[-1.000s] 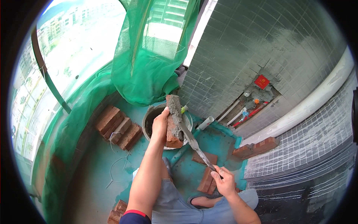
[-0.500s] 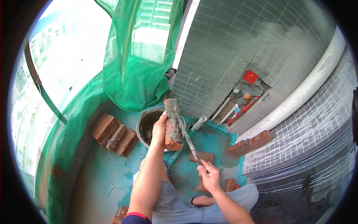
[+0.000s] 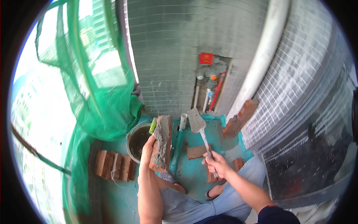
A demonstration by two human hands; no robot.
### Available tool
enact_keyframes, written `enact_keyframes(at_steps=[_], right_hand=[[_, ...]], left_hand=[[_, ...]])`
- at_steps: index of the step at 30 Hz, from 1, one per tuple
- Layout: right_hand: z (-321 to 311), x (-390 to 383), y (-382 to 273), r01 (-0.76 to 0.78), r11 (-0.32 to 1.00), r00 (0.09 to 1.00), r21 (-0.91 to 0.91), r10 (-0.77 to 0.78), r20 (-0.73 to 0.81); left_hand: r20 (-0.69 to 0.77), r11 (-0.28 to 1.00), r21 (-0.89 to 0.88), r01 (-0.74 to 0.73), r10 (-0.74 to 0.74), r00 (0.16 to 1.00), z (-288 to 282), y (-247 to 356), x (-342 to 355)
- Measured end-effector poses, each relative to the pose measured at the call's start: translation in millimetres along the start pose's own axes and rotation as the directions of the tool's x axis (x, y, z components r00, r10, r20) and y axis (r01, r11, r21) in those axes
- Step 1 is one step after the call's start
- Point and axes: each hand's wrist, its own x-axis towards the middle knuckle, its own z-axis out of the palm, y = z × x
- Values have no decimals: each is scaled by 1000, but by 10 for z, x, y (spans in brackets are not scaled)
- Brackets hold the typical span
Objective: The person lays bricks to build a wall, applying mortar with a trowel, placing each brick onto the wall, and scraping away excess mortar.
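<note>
My left hand [image 3: 147, 154] grips a red brick [image 3: 152, 167] by its left side, tilted up before me. Grey mortar [image 3: 162, 140] coats the face of it turned to the right. In my right hand [image 3: 217, 164] is a trowel [image 3: 196, 121], held by the handle with its blade pointing up and away. The blade is smeared with mortar and is apart from the brick. Behind the brick stands a round bucket [image 3: 129, 145] with mortar inside, partly hidden by my left hand. A small yellow-green object [image 3: 153, 125] shows at its rim.
Several bricks [image 3: 102, 163] stand at left, and others [image 3: 198, 152] lie on the teal floor near my feet. A short brick row [image 3: 240, 117] adjoins the right wall. A pipe stub [image 3: 183, 121] rises beyond; a white pipe [image 3: 261, 63] climbs the wall. Green netting [image 3: 108, 112] hangs left.
The trowel has come off the mortar and moved right, its blade now clear of the brick. My view has swung right, and the brick stays in my left hand.
</note>
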Motion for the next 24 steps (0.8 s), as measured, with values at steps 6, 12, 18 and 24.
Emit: enact_keyframes(at_steps=[6, 12, 18, 24], right_hand=[[-456, 259, -440, -278, 798, 933, 535, 93, 347], [-779, -418, -385, -241, 804, 940, 544, 53, 337], [-1052, -582, -289, -150, 715, 981, 683, 20, 195], [-1362, -693, -557, 27, 457, 984, 889, -170, 57]], left_hand=[[103, 913, 142, 382, -397, 912, 833, -667, -273], [38, 565, 793, 229, -421, 906, 1439, -974, -349], [-69, 610, 545, 575, -651, 756, 1671, -977, 148], [521, 911, 352, 213, -380, 764, 1957, -992, 190]])
